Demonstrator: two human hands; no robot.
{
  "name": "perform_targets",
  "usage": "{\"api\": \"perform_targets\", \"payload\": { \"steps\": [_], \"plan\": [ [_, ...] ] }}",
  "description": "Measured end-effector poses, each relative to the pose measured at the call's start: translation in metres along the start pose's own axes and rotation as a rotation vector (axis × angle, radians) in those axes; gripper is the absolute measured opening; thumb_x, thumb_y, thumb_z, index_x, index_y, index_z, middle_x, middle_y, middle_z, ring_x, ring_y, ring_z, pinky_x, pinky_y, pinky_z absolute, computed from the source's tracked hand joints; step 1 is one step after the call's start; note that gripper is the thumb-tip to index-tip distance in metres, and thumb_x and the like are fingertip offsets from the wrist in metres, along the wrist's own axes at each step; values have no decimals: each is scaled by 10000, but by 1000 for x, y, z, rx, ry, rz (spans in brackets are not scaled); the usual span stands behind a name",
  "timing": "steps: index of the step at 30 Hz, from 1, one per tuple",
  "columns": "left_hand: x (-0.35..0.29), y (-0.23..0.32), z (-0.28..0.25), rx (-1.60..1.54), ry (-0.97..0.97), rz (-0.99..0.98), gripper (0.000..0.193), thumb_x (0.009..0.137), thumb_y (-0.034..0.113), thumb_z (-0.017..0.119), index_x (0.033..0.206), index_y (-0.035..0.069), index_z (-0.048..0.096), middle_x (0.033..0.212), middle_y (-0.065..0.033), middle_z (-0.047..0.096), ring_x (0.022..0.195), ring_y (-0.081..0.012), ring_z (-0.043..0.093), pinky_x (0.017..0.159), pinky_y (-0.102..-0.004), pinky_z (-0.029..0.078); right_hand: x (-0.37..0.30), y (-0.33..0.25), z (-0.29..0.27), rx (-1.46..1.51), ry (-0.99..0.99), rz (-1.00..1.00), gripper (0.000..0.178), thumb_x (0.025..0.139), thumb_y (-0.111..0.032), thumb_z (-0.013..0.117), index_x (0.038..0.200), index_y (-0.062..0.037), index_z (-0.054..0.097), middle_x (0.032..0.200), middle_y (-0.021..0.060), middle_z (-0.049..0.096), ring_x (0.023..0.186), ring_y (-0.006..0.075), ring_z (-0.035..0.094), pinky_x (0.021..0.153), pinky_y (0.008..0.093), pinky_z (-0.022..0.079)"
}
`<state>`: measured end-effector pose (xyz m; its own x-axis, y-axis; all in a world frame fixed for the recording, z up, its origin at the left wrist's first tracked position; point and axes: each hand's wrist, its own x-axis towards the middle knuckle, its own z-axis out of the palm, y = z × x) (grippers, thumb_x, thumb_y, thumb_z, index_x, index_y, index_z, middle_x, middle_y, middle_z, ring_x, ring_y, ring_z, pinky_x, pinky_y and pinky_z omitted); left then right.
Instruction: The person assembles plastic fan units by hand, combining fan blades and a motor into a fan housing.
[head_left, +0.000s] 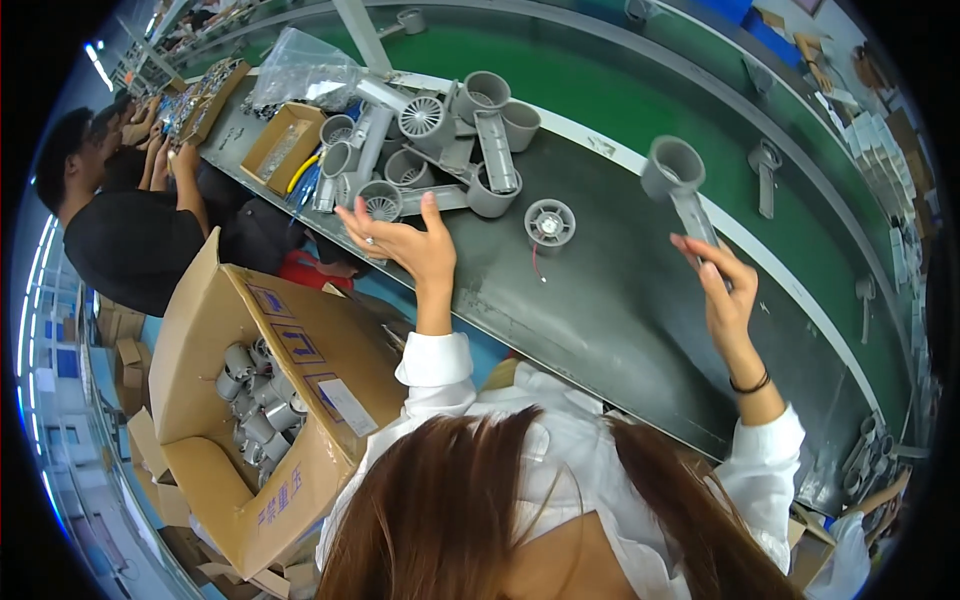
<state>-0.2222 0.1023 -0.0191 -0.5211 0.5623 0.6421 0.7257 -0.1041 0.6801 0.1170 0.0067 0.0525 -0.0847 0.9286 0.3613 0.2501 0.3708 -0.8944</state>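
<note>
Parts (pixel 495 150) piled on the bench (pixel 620 300) overlap, many half hidden. The right hand (pixel 728 285) covers the lower handle of a grey housing (pixel 660 182), pinching it raised, cup uppermost, well right of those parts. The left hand (pixel 412 245) spreads, free of any grip, beside them; whether a fingertip touches one I cannot tell.

So the outfit here is a loose white shirt (pixel 570 460), pretty creased, with an open neckline. Sleeves end in wide white cuffs (pixel 434 360) around the forearms, kinda puffy on the right side. Left hand (pixel 425 252) has a small ring (pixel 370 240) on one finger, right wrist's got a thin black band (pixel 750 384). Long straight hair (pixel 430 510) hangs over the shirt front in two sections.
</note>
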Motion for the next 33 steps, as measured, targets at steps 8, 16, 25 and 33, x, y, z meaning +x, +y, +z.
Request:
{"api": "perform_targets", "payload": {
  "steps": [8,16,25,33],
  "plan": [
    [-3,-12,0,183,117,137,966,815,368,674,1390,-110,62,1440,-333,138,1321,-447,158,1063,-565,99,-83,15,25,77,199,282,315,934,-173,529,1116,65,625,1062,152,629,1039,234,602,964,346,441],
    [-81,94,-34,-585,-554,302,242,852,129,606,1041,-20,591,911,-164,651,800,-302,626,741,-371,486,-94,14,66,326,303,416,314,938,-62,462,1224,36,544,1139,102,604,958,170,613,885,292,463],
    [-88,133,-1,-321,-1412,84,613,745,239,744,1241,-19,491,921,-219,650,840,-387,629,734,-448,484,-65,0,52,500,-288,671,259,912,-56,533,1143,21,618,984,83,678,775,130,649,705,259,509],
    [-102,124,4,-244,-1246,365,573,693,153,744,1215,38,538,962,-222,639,873,-377,617,745,-449,485,-13,-6,-28,156,33,389,155,873,-15,561,975,31,669,765,67,644,642,95,580,608,231,484]
  ]
}}
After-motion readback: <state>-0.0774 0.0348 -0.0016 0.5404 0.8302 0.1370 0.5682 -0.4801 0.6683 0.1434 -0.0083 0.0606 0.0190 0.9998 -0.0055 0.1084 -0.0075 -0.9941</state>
